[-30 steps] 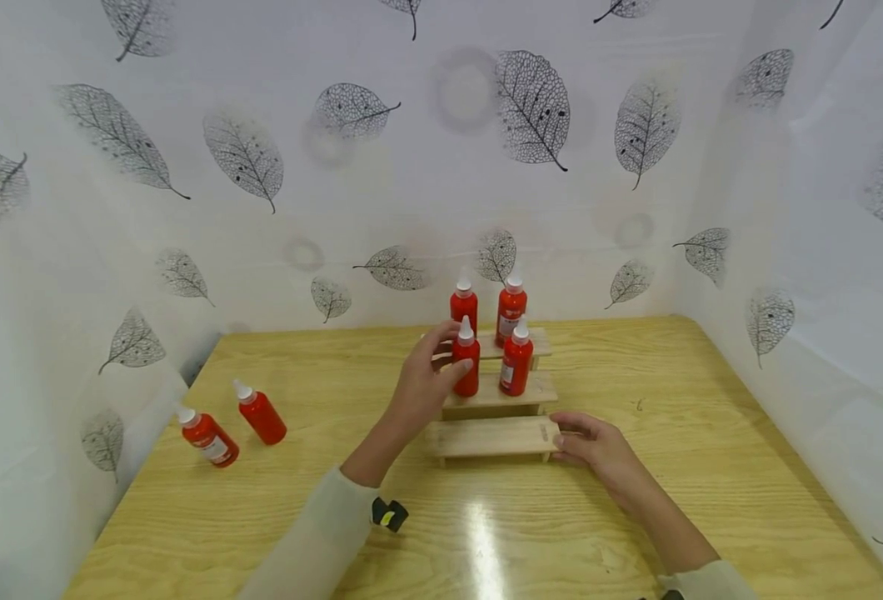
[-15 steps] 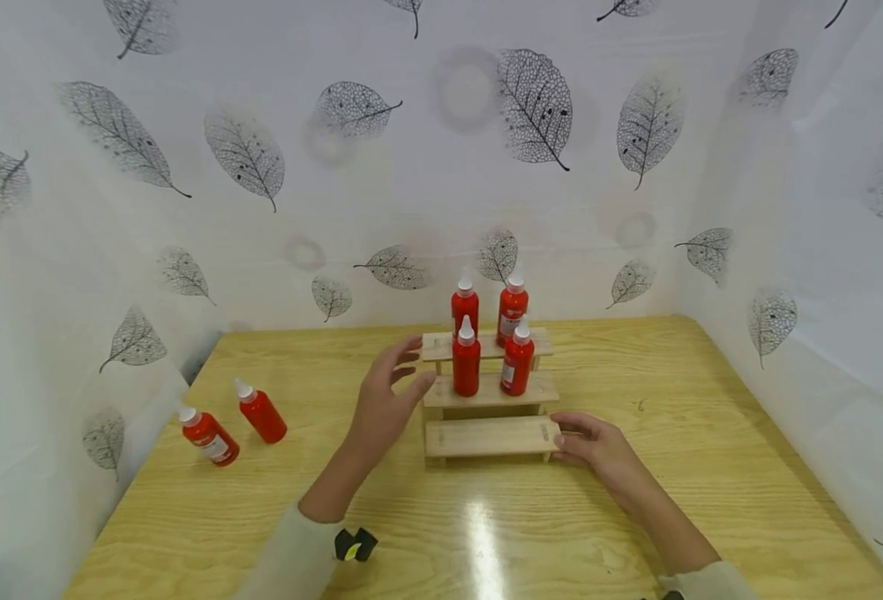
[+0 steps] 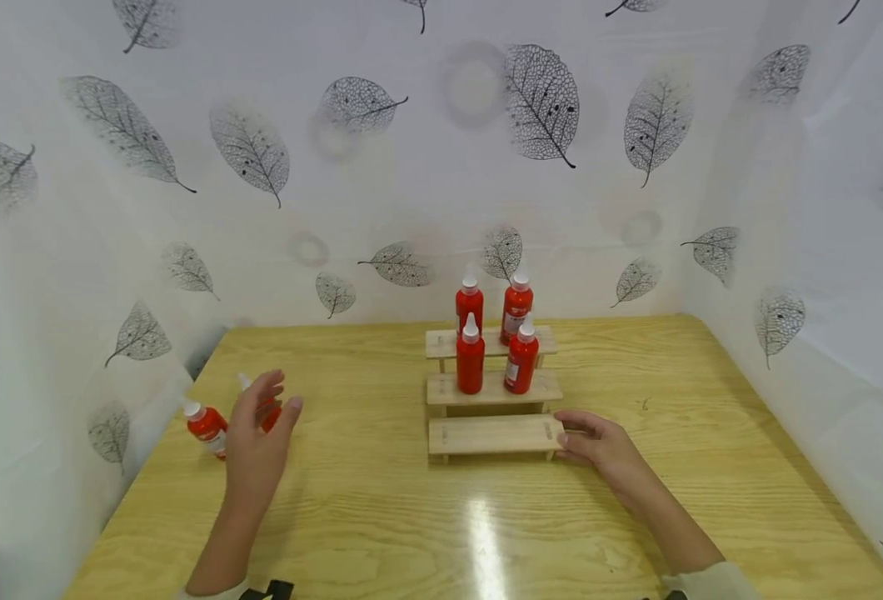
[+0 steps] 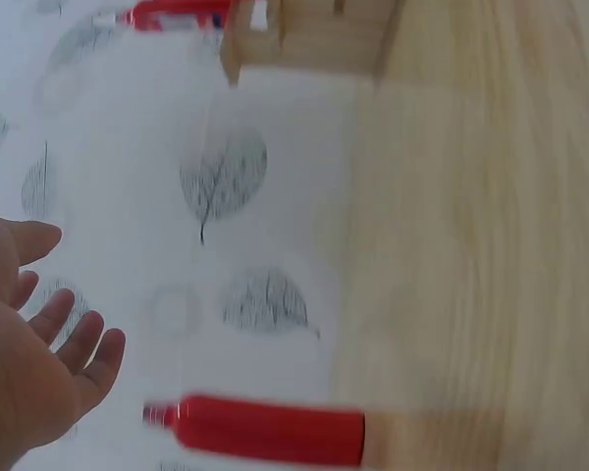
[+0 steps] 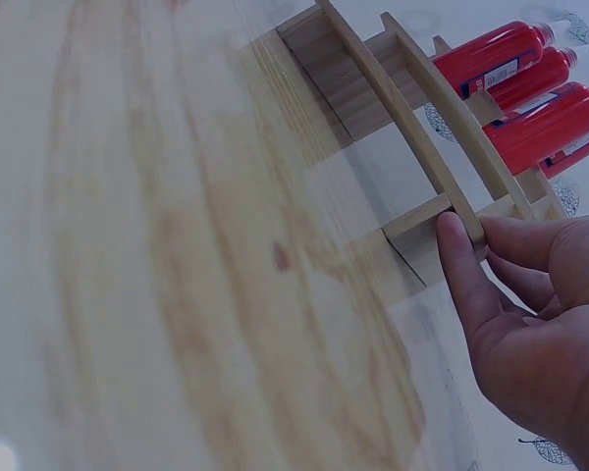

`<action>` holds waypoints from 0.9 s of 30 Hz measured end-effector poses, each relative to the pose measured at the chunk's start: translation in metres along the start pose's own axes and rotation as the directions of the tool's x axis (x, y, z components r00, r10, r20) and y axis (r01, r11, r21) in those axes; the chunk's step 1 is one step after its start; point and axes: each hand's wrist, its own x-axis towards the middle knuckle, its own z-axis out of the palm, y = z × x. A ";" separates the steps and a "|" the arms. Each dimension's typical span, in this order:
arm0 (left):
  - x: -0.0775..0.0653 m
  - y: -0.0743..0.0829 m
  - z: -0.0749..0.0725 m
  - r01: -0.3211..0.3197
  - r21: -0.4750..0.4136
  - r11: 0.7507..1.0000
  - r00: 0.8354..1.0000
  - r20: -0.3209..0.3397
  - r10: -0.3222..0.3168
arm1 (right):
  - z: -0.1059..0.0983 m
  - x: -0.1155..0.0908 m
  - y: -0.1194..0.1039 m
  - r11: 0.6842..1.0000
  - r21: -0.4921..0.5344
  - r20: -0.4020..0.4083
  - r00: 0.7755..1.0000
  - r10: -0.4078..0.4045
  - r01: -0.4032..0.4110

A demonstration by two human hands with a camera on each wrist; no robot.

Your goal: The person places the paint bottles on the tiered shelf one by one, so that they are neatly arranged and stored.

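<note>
A three-step wooden display rack (image 3: 496, 435) stands on the table, with two red squeeze bottles on its top step and two on its middle step, such as the front left bottle (image 3: 470, 367). My right hand (image 3: 606, 450) pinches the right end of its lowest step between thumb and fingers, as the right wrist view confirms. Over at the left, my left hand (image 3: 256, 450), fingers apart and holding nothing, is near two more red bottles. One bottle (image 3: 207, 428) shows beside it; the other (image 3: 271, 418) is partly covered by the hand. In the left wrist view a bottle (image 4: 275, 430) appears below the fingers.
The wooden table (image 3: 381, 500) runs back to a white leaf-patterned curtain (image 3: 411, 183), which also encloses the left and right sides. Table surface lies between the left bottles and the rack.
My left hand has let go of the front left bottle on the middle step and moved left to the two loose bottles. The right hand stays at the rack's end.
</note>
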 end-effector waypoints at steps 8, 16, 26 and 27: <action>0.005 -0.023 -0.059 0.118 0.181 0.976 0.970 -0.229 -0.075 | 0.000 0.000 0.000 1.000 0.000 0.003 1.000 -0.005 0.005; 0.015 -0.057 -0.086 0.266 0.199 0.943 0.949 -0.227 -0.219 | -0.001 -0.001 -0.001 1.000 0.003 0.008 1.000 -0.002 0.002; 0.019 -0.073 -0.089 0.397 0.193 0.897 0.917 -0.113 -0.382 | -0.002 0.000 0.002 1.000 0.004 0.007 1.000 -0.010 0.010; 0.018 -0.073 -0.089 0.402 0.192 0.895 0.915 -0.111 -0.387 | -0.001 0.000 0.002 1.000 0.004 0.010 1.000 -0.011 0.011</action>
